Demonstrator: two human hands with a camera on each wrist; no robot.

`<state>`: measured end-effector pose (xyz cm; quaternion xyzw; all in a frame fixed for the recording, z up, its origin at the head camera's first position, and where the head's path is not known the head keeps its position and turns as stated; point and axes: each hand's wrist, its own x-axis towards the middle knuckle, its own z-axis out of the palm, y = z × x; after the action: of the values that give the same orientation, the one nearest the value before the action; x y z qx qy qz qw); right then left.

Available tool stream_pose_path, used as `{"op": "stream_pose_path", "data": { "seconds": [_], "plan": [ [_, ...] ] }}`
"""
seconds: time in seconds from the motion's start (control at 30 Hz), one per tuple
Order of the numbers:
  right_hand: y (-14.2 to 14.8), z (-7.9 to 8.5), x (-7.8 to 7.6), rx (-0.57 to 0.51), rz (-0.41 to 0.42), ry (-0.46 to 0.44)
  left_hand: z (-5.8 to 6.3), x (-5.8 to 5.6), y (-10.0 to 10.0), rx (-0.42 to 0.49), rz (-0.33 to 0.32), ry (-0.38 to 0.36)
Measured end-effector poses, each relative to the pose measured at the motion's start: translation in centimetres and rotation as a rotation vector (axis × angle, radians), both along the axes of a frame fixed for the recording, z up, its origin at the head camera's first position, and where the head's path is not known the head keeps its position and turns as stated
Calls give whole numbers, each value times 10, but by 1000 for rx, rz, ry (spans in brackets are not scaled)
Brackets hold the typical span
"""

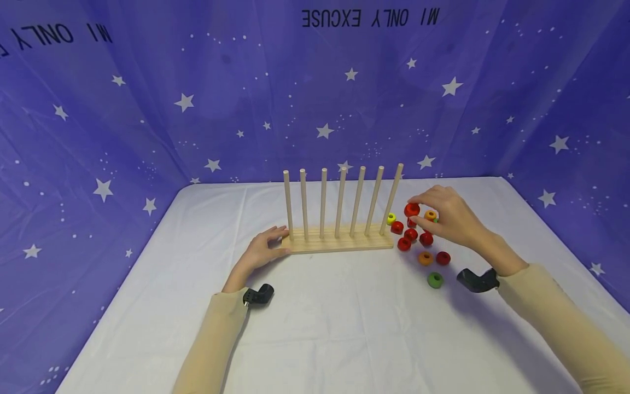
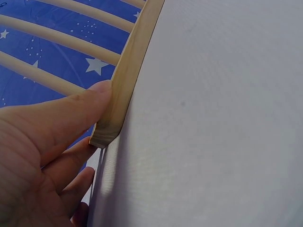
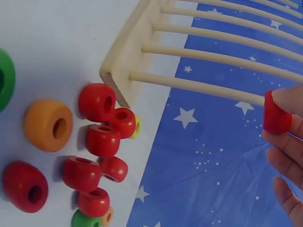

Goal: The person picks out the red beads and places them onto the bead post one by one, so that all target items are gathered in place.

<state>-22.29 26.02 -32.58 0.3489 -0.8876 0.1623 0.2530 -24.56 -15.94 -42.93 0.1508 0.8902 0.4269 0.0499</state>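
A wooden peg stand [image 1: 339,244] with several upright rods stands on the white table. My left hand [image 1: 258,251] holds the left end of its base, the thumb on the front edge and the fingers toward the back, as the left wrist view shows. My right hand [image 1: 455,216] pinches a red bead [image 3: 277,114] between thumb and fingers. It holds the bead above the table, close to the rightmost rod [image 3: 199,86]. Below that hand lie several loose red beads [image 3: 102,140]. The rods visible in the head view carry no beads.
Near the loose red beads lie an orange bead [image 1: 425,258], a green bead [image 1: 435,280] and a yellow bead [image 1: 391,219]. Behind the table hangs a purple cloth [image 1: 275,98] with white stars. White cloth [image 1: 334,317] covers the tabletop in front of the stand.
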Motion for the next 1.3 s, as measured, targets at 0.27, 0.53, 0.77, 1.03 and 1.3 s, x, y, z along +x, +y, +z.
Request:
{"op": "stream_pose_path", "data": {
  "seconds": [0.27, 0.53, 0.77, 1.03, 1.3],
  "plan": [
    [-1, 10, -5, -9, 8, 23, 0, 0, 0, -9, 1, -1],
    [-6, 19, -9, -28, 9, 48, -2, -1, -1, -6, 9, -8],
    [-10, 28, -13, -57, 4, 73, -3, -2, -1, 3, 3, -18],
    [-11, 39, -17, -89, -10, 129, -3, -2, -1, 16, 1, -21],
    [-15, 47, -16, -103, -43, 144, -5, -3, -1, 22, 3, -22]
  ]
}}
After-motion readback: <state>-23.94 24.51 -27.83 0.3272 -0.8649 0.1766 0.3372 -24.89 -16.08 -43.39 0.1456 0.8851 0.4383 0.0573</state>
